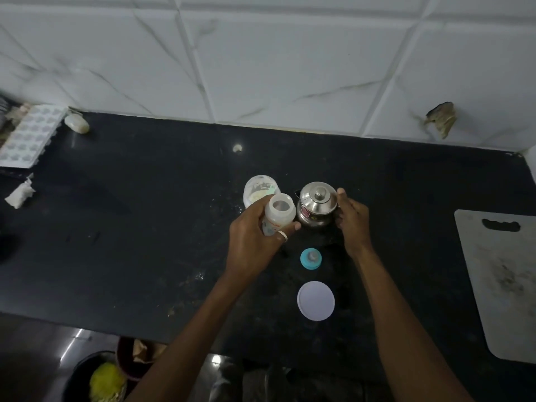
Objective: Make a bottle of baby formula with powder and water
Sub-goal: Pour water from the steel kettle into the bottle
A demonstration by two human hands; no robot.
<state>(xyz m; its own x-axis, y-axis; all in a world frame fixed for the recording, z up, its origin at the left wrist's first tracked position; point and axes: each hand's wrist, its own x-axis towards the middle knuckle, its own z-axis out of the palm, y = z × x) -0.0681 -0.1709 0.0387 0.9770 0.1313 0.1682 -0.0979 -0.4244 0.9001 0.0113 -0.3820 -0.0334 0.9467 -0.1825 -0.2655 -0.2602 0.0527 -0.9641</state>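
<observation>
The baby bottle is open, gripped in my left hand over the black counter. My right hand grips the steel pot just right of it.

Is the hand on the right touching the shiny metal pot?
Touching. The head view shows the right hand with its fingers pressed against the rim of the steel pot, no gap visible.
</observation>
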